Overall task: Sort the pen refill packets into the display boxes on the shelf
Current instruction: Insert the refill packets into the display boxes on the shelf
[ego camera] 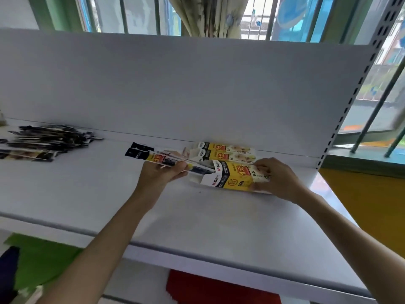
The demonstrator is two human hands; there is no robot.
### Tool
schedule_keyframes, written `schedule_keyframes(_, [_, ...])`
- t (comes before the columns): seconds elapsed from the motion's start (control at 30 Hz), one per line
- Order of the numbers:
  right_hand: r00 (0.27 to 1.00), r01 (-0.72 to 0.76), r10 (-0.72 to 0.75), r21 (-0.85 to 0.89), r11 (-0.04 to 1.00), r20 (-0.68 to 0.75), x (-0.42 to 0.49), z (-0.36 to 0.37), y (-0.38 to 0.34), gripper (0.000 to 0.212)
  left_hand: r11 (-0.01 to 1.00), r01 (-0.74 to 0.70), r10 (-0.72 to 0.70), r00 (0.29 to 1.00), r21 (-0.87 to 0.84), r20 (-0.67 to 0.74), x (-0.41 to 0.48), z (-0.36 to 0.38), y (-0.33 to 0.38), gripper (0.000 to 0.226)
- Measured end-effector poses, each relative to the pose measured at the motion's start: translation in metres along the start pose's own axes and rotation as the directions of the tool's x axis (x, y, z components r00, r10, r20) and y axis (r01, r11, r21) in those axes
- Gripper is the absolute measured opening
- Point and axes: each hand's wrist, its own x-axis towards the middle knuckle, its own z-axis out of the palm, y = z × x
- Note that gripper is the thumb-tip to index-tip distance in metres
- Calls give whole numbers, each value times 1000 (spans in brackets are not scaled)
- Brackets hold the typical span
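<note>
Head view. Left hand point(162, 174): fingers point(183, 167) curled round a thin bundle of refill packets point(157, 157), whose right end sits at the open mouth of the nearest display box point(232, 175). Right hand point(280, 179) pinches that box at its other end; the box lies flat on the white shelf point(197, 220). Two more boxes point(228, 151) lie just behind it, against the back panel point(175, 84) (same yellow print). A loose pile of packets point(50, 138) lies well apart, at the shelf's left.
</note>
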Motion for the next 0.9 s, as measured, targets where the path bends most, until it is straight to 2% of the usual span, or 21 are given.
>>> schedule_keyframes(0.2, [1000, 3, -3, 45, 999, 17, 1, -7, 2, 64, 998, -10, 9, 999, 54, 31, -7, -1, 11, 15])
schedule_keyframes(0.4, [996, 44, -50, 91, 995, 68, -2, -8, -1, 64, 966, -76, 75, 997, 247, 13, -9, 5, 15, 17])
schedule_keyframes(0.57, [990, 85, -100, 148, 985, 96, -6, -7, -9, 66, 975, -108, 124, 990, 192, -71, -9, 11, 16, 12])
schedule_keyframes(0.77, [994, 59, -74, 177, 982, 79, -6, -7, -11, 66, 975, -104, 108, 994, 198, -9, -13, 15, 14, 10])
schedule_keyframes(0.83, [992, 56, -75, 175, 983, 103, -6, -7, -11, 65, 933, -139, 168, 984, 331, -62, -10, 15, 11, 14])
schedule_keyframes(0.9, [989, 61, -83, 181, 982, 119, -5, -5, -12, 63, 899, -145, 237, 954, 414, -181, -7, 16, 7, 16])
